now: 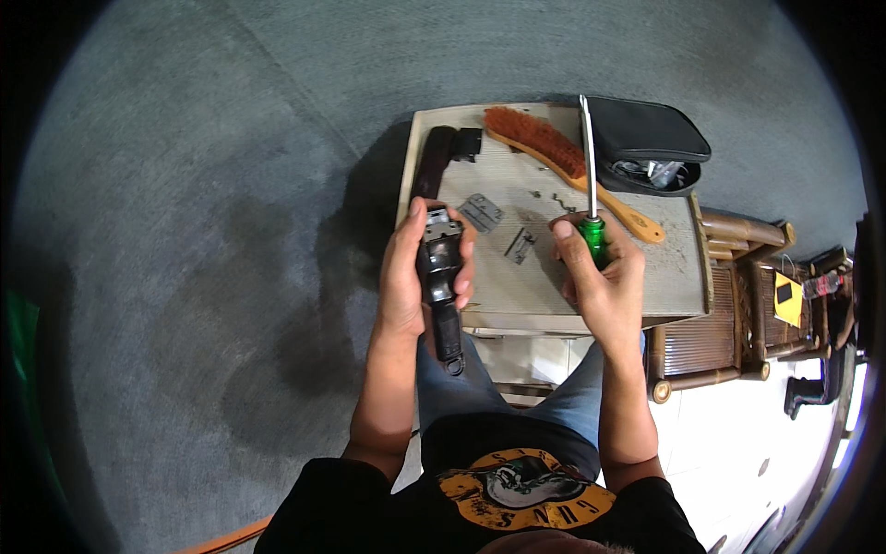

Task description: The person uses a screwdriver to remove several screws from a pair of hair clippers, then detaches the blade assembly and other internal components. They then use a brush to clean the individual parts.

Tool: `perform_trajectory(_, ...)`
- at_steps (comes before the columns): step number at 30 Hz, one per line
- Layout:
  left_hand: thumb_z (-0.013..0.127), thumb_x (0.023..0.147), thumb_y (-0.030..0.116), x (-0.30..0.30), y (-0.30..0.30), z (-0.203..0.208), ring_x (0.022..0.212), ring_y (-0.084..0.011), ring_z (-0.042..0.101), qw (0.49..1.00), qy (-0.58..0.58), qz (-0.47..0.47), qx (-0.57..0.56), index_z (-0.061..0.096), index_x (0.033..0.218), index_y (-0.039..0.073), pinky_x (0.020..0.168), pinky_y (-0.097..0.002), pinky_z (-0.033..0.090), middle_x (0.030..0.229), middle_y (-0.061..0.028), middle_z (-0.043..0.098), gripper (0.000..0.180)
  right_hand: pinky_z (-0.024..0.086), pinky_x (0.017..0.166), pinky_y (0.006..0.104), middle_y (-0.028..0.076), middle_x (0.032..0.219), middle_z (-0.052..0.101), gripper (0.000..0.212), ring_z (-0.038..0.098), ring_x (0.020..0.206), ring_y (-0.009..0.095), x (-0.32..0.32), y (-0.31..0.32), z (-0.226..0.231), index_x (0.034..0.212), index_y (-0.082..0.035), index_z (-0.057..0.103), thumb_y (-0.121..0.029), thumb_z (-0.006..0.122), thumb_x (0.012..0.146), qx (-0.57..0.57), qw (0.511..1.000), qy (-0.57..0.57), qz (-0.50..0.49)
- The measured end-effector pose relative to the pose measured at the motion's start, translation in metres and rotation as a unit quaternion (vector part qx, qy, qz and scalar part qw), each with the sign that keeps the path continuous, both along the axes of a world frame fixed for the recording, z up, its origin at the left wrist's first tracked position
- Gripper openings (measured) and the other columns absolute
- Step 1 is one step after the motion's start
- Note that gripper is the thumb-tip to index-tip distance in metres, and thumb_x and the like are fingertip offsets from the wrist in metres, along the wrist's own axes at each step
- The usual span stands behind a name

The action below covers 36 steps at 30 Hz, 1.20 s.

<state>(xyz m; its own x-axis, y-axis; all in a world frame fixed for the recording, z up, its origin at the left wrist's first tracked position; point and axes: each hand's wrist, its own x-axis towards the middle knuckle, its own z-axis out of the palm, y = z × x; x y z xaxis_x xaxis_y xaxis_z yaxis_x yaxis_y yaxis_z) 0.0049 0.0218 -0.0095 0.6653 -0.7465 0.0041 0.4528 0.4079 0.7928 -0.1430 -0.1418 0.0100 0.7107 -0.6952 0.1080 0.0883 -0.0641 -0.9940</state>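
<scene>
My left hand point(403, 277) is wrapped round a black hair clipper point(441, 263), held upright over the left edge of a small table point(664, 268). Metal shows at the clipper's upper end; a hanging loop is at its lower end. In my right hand point(614, 282) is a screwdriver point(591, 171) by its green handle, its long shaft pointing away from me. Between my hands lie a flat grey metal plate point(481, 212) and a smaller dark metal piece point(520, 246). Tiny parts point(565, 201) are scattered just beyond. A dark curved piece point(436, 162) rests at the far left corner.
A wooden-handled brush point(540, 143) with reddish bristles lies across the far side. Beside it stands a black zip case point(646, 129), partly unzipped, with items inside. Bamboo furniture point(701, 323) is at the right, bearing a yellow envelope-like sheet point(787, 309) and a bottle point(821, 285).
</scene>
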Motion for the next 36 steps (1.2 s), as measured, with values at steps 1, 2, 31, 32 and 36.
perform_trajectory(1,0.039,0.114,0.062,0.000,-0.001,-0.001,0.054,-0.0160,0.059,1.000,0.003,0.000,-0.001,0.059,0.118,0.010,0.042,-0.0287,0.049,0.089,-0.0123,0.061,0.056,0.039,0.050,0.0247,-0.004,0.066,0.059,0.026,0.051,0.056,0.004,0.001,0.000,-0.001,0.098,0.000,0.072,-0.025,0.075,0.105,-0.009,1.000,0.003,-0.002)
perform_trajectory(2,0.036,0.113,0.066,0.001,0.000,-0.001,0.054,-0.0167,0.060,1.000,0.011,-0.007,-0.017,0.059,0.118,0.010,0.042,-0.0293,0.050,0.089,-0.0126,0.061,0.060,0.040,0.052,0.0261,-0.002,0.066,0.060,0.026,0.050,0.058,0.004,0.002,0.001,-0.002,0.100,0.001,0.072,-0.024,0.075,0.105,-0.015,1.000,0.012,0.000)
perform_trajectory(31,0.033,0.117,0.055,-0.006,0.000,0.015,0.052,-0.0108,0.059,0.982,-0.127,-0.096,0.105,0.053,0.122,0.006,0.044,-0.0246,0.050,0.081,-0.0087,0.063,0.053,0.051,0.062,0.0285,0.007,0.073,0.074,0.028,0.063,0.064,0.009,0.022,0.003,-0.003,0.122,-0.004,0.079,-0.013,0.083,0.096,-0.257,0.958,-0.030,0.127)
perform_trajectory(32,0.033,0.118,0.054,-0.007,-0.001,0.015,0.052,-0.0105,0.059,0.981,-0.127,-0.099,0.104,0.053,0.123,0.006,0.044,-0.0245,0.050,0.081,-0.0083,0.062,0.053,0.054,0.065,0.0305,0.011,0.079,0.077,0.028,0.071,0.067,0.014,0.024,0.004,-0.003,0.119,-0.004,0.079,-0.014,0.084,0.094,-0.237,0.961,-0.047,0.132)
perform_trajectory(36,0.033,0.118,0.052,-0.006,0.000,0.013,0.052,-0.0097,0.058,0.976,-0.158,-0.105,0.106,0.053,0.122,0.006,0.044,-0.0239,0.050,0.082,-0.0072,0.062,0.050,0.056,0.066,0.0334,0.015,0.083,0.077,0.024,0.077,0.074,0.016,0.030,0.005,-0.016,0.115,-0.003,0.077,-0.014,0.084,0.094,-0.175,0.970,-0.080,0.146)
